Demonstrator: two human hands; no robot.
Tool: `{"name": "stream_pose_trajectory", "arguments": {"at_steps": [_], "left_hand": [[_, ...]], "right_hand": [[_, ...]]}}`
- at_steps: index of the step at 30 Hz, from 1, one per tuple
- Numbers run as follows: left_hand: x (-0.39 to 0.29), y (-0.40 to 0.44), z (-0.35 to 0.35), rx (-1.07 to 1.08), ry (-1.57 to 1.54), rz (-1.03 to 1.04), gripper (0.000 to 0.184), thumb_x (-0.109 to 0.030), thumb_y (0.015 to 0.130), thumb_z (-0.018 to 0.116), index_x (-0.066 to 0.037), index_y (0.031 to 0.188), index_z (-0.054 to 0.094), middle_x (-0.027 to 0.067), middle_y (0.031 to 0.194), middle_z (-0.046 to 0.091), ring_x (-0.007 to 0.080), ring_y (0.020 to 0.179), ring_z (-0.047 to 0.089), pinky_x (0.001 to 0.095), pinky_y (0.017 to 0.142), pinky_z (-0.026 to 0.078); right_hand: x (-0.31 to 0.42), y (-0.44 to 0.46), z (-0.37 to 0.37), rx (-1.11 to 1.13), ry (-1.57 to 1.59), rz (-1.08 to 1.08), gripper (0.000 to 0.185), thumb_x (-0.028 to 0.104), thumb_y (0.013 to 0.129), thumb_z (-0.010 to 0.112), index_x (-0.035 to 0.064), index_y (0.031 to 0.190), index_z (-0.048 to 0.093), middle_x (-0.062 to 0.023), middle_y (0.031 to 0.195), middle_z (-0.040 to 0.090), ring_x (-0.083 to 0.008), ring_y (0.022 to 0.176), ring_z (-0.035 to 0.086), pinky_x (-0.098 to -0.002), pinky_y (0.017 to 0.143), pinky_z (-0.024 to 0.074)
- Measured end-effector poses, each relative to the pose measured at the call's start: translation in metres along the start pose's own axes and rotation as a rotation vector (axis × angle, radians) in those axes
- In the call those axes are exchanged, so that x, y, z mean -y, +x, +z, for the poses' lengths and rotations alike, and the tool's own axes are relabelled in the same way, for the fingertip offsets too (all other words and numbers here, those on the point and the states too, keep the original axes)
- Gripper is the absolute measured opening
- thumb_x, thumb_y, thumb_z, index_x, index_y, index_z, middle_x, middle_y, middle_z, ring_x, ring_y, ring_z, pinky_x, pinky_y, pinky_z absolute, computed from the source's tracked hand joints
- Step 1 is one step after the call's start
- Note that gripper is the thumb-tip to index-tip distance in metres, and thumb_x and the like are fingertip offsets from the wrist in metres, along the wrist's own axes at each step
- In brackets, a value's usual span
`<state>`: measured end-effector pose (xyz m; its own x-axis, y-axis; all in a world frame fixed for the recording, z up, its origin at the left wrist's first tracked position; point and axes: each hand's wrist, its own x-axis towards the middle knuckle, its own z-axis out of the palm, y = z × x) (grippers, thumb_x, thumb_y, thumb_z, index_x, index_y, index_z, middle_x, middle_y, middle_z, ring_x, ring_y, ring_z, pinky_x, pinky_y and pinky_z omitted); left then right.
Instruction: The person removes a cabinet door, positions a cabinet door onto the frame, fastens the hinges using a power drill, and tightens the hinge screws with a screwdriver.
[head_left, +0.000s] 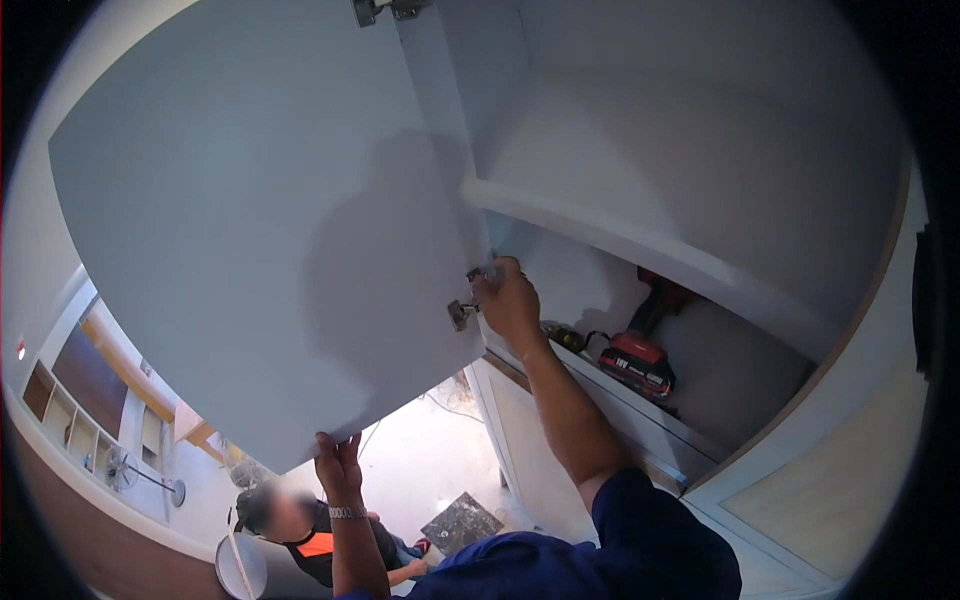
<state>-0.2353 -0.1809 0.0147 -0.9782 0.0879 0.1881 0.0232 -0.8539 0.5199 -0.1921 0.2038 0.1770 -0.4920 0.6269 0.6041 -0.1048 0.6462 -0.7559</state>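
A large pale grey cabinet door (250, 230) stands swung out at the left of the cabinet. My left hand (340, 468) holds its bottom edge from below, fingertips against the panel. My right hand (508, 300) reaches to the cabinet's side wall, closed with the fingers at the lower hinge (460, 315). The fingers hide part of that hinge and anything small between them. Another metal hinge (388, 10) shows at the top edge of the view. On the lower shelf, right of my right hand, lies a red and black cordless drill (640, 358) with its battery toward me.
A middle shelf board (640, 245) crosses the cabinet above the drill. Small items, perhaps a tape measure (565, 337), lie by the shelf's front edge. Below, another person (320, 535) is close under the door. A dark square board (461, 522) lies on the floor; a standing fan (125, 470) is farther left.
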Motion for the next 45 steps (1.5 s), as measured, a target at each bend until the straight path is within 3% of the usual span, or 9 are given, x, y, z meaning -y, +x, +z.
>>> {"name": "stream_pose_trajectory", "arguments": {"at_steps": [4, 6, 8, 9, 14, 23, 29, 35, 45], "left_hand": [[0.010, -0.001, 0.001, -0.005, -0.029, 0.011, 0.041, -0.022, 0.098, 0.059, -0.007, 0.134, 0.045, 0.0138, 0.127, 0.057, 0.0302, 0.111, 0.061, 0.0536, 0.094, 0.055], [0.011, 0.001, -0.002, -0.018, -0.020, 0.008, 0.043, -0.023, 0.097, 0.060, -0.007, 0.134, 0.045, 0.0144, 0.127, 0.057, 0.0309, 0.112, 0.061, 0.0555, 0.094, 0.054], [0.011, 0.000, 0.000, -0.021, -0.018, 0.017, 0.044, -0.023, 0.097, 0.061, -0.007, 0.134, 0.045, 0.0145, 0.126, 0.057, 0.0309, 0.112, 0.061, 0.0561, 0.094, 0.053], [0.010, -0.001, 0.002, -0.025, -0.015, 0.004, 0.045, -0.023, 0.096, 0.062, -0.007, 0.134, 0.045, 0.0146, 0.126, 0.057, 0.0309, 0.113, 0.061, 0.0562, 0.094, 0.053], [0.006, -0.011, 0.009, -0.012, 0.027, -0.023, 0.048, -0.028, 0.094, 0.065, -0.005, 0.132, 0.047, 0.0133, 0.128, 0.057, 0.0303, 0.119, 0.055, 0.0542, 0.098, 0.050], [0.002, -0.007, 0.018, 0.052, -0.154, -0.067, 0.051, -0.033, 0.095, 0.062, -0.004, 0.134, 0.046, 0.0149, 0.131, 0.055, 0.0351, 0.119, 0.057, 0.0590, 0.094, 0.051], [0.009, -0.001, 0.008, 0.033, -0.155, -0.042, 0.050, -0.030, 0.098, 0.058, -0.002, 0.135, 0.042, 0.0178, 0.130, 0.054, 0.0375, 0.119, 0.057, 0.0612, 0.091, 0.053], [0.010, -0.001, 0.007, 0.016, -0.171, -0.049, 0.047, -0.026, 0.099, 0.057, 0.000, 0.135, 0.041, 0.0190, 0.128, 0.055, 0.0366, 0.115, 0.060, 0.0589, 0.086, 0.058], [0.009, 0.007, -0.014, 0.050, -0.119, -0.032, 0.047, -0.030, 0.097, 0.059, -0.003, 0.133, 0.046, 0.0137, 0.126, 0.058, 0.0330, 0.116, 0.058, 0.0579, 0.092, 0.054]], "right_hand": [[0.123, 0.032, -0.045, 0.061, 0.355, -0.186, 0.037, 0.032, 0.086, 0.070, 0.0010, 0.104, 0.061, -0.0206, 0.090, 0.068, -0.0348, 0.084, 0.066, -0.0432, 0.078, 0.0515], [0.172, 0.087, -0.059, 0.123, 0.628, -0.116, 0.034, 0.030, 0.087, 0.069, -0.0020, 0.097, 0.062, -0.0172, 0.082, 0.067, -0.0285, 0.078, 0.066, -0.0400, 0.071, 0.0511], [0.190, 0.168, -0.059, 0.142, 0.635, -0.447, 0.030, 0.027, 0.091, 0.065, -0.0023, 0.090, 0.060, -0.0097, 0.072, 0.062, -0.0179, 0.058, 0.057, -0.0332, 0.057, 0.0470], [0.222, 0.182, -0.077, 0.261, 0.803, -0.200, 0.028, 0.028, 0.093, 0.063, -0.0005, 0.090, 0.060, -0.0066, 0.070, 0.060, -0.0142, 0.054, 0.053, -0.0299, 0.054, 0.0447], [0.278, 0.250, -0.075, 0.102, 0.812, -0.005, 0.031, 0.026, 0.095, 0.059, -0.0034, 0.086, 0.061, -0.0098, 0.073, 0.062, -0.0158, 0.052, 0.054, -0.0289, 0.047, 0.0426], [0.292, 0.285, -0.055, 0.042, 0.704, 0.086, 0.013, 0.010, 0.091, 0.058, -0.0020, 0.093, 0.064, -0.0101, 0.073, 0.061, -0.0153, 0.055, 0.055, -0.0278, 0.045, 0.0392], [0.288, 0.278, -0.049, 0.006, 1.086, 0.088, 0.013, 0.003, 0.086, 0.053, -0.0051, 0.081, 0.063, -0.0121, 0.069, 0.060, -0.0181, 0.050, 0.053, -0.0320, 0.038, 0.0343], [0.285, 0.282, -0.050, 0.002, 1.094, 0.083, 0.006, -0.004, 0.084, 0.053, -0.0083, 0.082, 0.057, -0.0148, 0.070, 0.060, -0.0179, 0.051, 0.055, -0.0317, 0.040, 0.0354], [0.274, 0.291, -0.039, 0.015, 1.225, 0.108, 0.007, 0.003, 0.089, 0.056, -0.0029, 0.093, 0.057, -0.0131, 0.080, 0.060, -0.0174, 0.056, 0.055, -0.0248, 0.045, 0.0449]]}}
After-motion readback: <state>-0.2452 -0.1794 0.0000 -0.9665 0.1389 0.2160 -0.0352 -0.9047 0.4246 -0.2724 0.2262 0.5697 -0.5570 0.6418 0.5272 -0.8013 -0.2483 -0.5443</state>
